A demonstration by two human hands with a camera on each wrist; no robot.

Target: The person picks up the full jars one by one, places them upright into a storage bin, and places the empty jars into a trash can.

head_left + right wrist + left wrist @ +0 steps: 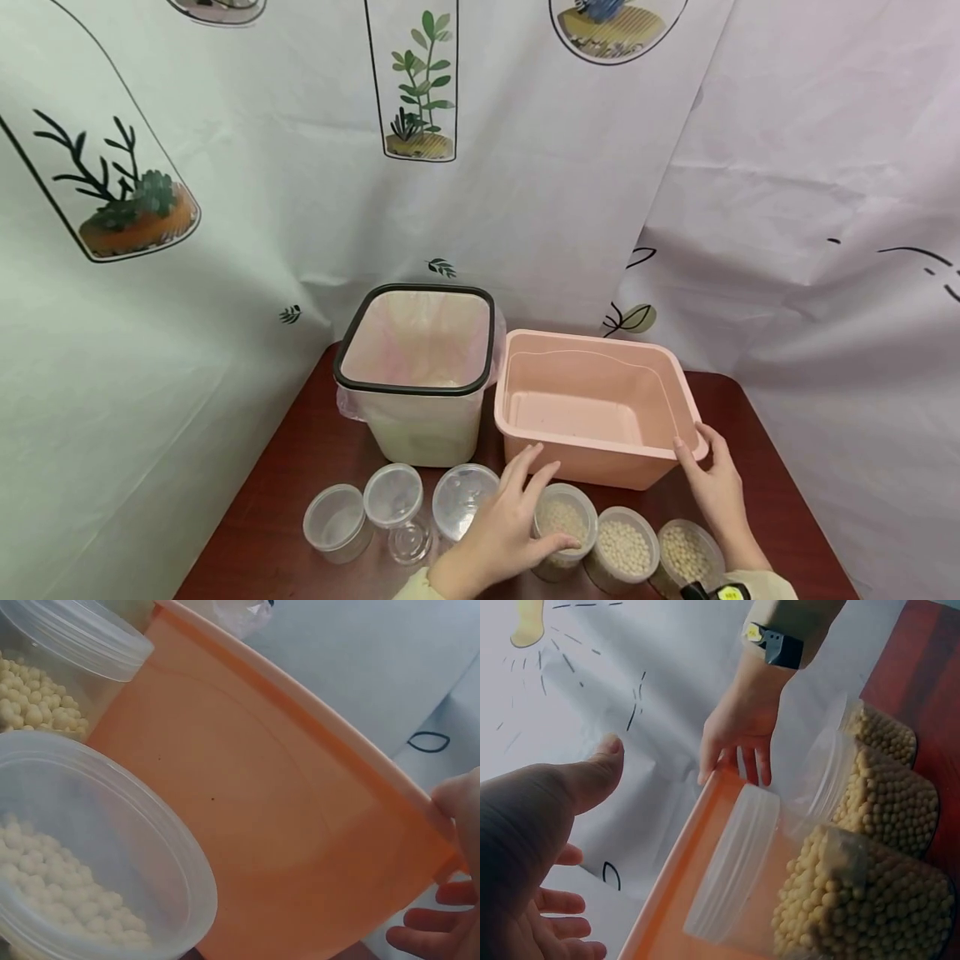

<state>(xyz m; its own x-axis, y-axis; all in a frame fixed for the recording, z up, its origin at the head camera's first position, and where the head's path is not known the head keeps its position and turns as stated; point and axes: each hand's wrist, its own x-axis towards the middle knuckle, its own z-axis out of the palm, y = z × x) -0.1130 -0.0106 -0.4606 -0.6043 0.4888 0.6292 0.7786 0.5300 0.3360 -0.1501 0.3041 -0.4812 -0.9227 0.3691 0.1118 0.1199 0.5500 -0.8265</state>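
A pink plastic basin (592, 457) stands at the right of the table. At its front right corner my right hand (718, 492) grips the rim; in the right wrist view the thumb lies on the rim with the fingers outside below. My left hand (498, 533) hovers by the nearest bean jar (562, 518), holding nothing, its thumb and fingers spread in the left wrist view. Beside that jar stand two more clear lidded jars of pale yellow beans, a middle jar (625, 546) and a right jar (685, 557). Whether the left hand touches its jar, I cannot tell.
Left of the basin stands a white bin (429, 425) with a black rim and a pinkish liner. Clear containers stand in front: a round tub (337, 525), a lidded one (393, 496) and a larger lidded one (461, 500). A patterned cloth (510, 208) hangs behind the table.
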